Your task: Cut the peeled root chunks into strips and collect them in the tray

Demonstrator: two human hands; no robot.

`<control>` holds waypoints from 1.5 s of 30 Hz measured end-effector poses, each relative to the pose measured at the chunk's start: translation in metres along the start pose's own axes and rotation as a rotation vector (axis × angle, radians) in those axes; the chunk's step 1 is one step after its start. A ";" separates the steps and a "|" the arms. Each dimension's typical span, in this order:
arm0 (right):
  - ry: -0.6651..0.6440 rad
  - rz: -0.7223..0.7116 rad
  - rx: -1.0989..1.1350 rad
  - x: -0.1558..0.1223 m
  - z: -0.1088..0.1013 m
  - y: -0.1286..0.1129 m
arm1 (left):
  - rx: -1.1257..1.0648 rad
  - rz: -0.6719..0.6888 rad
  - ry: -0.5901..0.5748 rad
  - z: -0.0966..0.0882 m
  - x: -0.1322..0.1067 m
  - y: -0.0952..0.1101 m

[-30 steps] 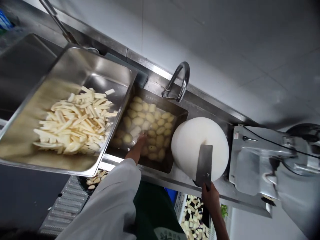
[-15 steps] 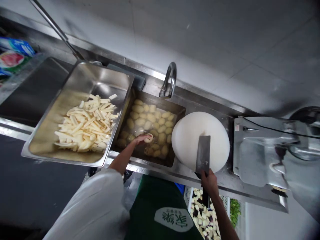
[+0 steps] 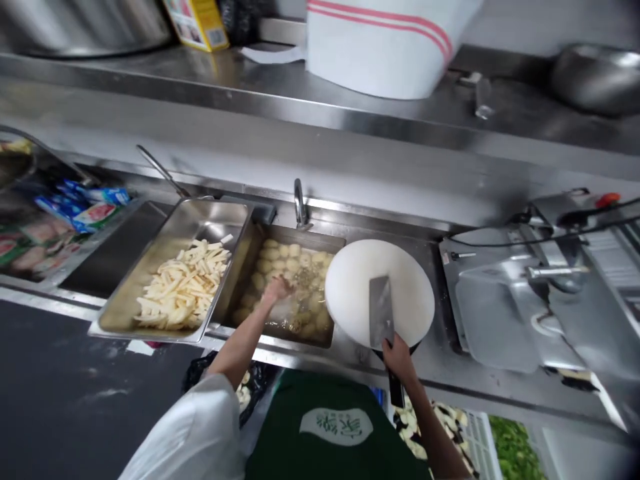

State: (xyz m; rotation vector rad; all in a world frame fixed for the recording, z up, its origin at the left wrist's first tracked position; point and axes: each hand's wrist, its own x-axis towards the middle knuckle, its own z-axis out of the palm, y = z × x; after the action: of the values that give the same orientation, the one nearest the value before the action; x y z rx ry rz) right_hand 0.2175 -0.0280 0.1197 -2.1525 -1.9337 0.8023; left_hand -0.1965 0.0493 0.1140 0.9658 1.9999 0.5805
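- Far to the left of the round white board (image 3: pixel 410 287) sits a shiny metal tray (image 3: pixel 150 257) with a heap of pale cut sticks (image 3: pixel 183 290) in it.
- Just left of the board is a sink tub (image 3: pixel 320 235) full of water. Many pale peeled lumps (image 3: pixel 280 257) sit in it.
- The left hand (image 3: pixel 277 290) dips into that tub, among the lumps. It is blurry, so I cannot tell if its grip is open or closed.
- The lumps are wet, so they are likely slippery. They look firm and not heavy. A whole-hand hold round the middle of one would suit best.
- A big flat knife (image 3: pixel 380 310) lies on the board.
- At the near edge of the board, the right hand (image 3: pixel 399 357) has its grip closed round the knife's handle. The knife looks heavy, stiff and sharp, so the handle is the safe place to hold.
- Right of the board, a grey metal machine (image 3: pixel 500 313) stands on the tabletop.
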 end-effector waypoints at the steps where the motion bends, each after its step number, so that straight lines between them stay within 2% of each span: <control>1: -0.019 0.004 -0.016 0.000 -0.002 0.001 | 0.158 -0.021 0.061 0.005 -0.004 -0.002; 3: -0.067 0.012 -0.049 0.000 -0.007 0.002 | 0.396 -0.030 0.097 0.014 -0.011 -0.003; 5: -0.108 0.012 -0.082 0.001 -0.012 0.003 | 0.590 0.030 0.099 0.021 -0.016 0.005; 8: -0.168 0.014 -0.119 0.001 -0.019 0.002 | 0.630 0.272 0.062 0.038 -0.024 0.035; 10: -0.201 0.014 -0.127 0.001 -0.023 0.001 | 0.443 0.423 -0.056 0.058 -0.029 0.061; 12: -0.216 0.012 -0.123 0.002 -0.026 -0.001 | 0.158 0.462 -0.290 0.084 -0.035 0.085; 15: -0.236 0.026 -0.108 0.002 -0.029 -0.001 | -0.177 0.309 -0.643 0.128 -0.042 0.108; 17: -0.258 0.046 -0.100 0.001 -0.029 -0.001 | -0.257 0.192 -0.712 0.154 -0.046 0.113; 20: -0.269 0.067 -0.095 -0.002 -0.030 -0.003 | -0.261 0.083 -0.600 0.179 -0.051 0.109; 23: -0.285 0.053 -0.094 -0.004 -0.030 -0.005 | -0.245 0.095 -0.498 0.187 -0.057 0.098; 25: -0.292 0.039 -0.104 -0.006 -0.032 -0.006 | -0.219 0.253 -0.406 0.186 -0.059 0.090; 27: -0.281 0.039 -0.122 -0.008 -0.035 -0.006 | -0.167 0.534 -0.317 0.185 -0.060 0.083; 29: -0.273 0.054 -0.142 -0.010 -0.038 -0.006 | -0.118 0.805 -0.292 0.187 -0.059 0.078; 31: -0.279 0.066 -0.165 -0.011 -0.040 -0.007 | -0.098 0.927 -0.273 0.195 -0.058 0.075; 35: -0.296 0.033 -0.187 -0.012 -0.041 -0.010 | -0.107 0.886 -0.100 0.215 -0.062 0.071; 37: -0.295 0.028 -0.192 -0.013 -0.041 -0.011 | -0.101 0.882 -0.069 0.219 -0.067 0.069; 40: -0.304 0.042 -0.199 -0.013 -0.039 -0.012 | -0.077 0.931 -0.060 0.215 -0.072 0.068; 45: -0.317 0.051 -0.200 -0.011 -0.042 -0.014 | -0.023 1.084 0.069 0.204 -0.075 0.077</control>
State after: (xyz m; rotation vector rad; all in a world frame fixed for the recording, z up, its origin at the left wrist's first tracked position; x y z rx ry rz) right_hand 0.2248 -0.0256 0.1642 -2.3142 -2.2008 1.0581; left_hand 0.0327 0.0463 0.0888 2.0184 1.3705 1.1967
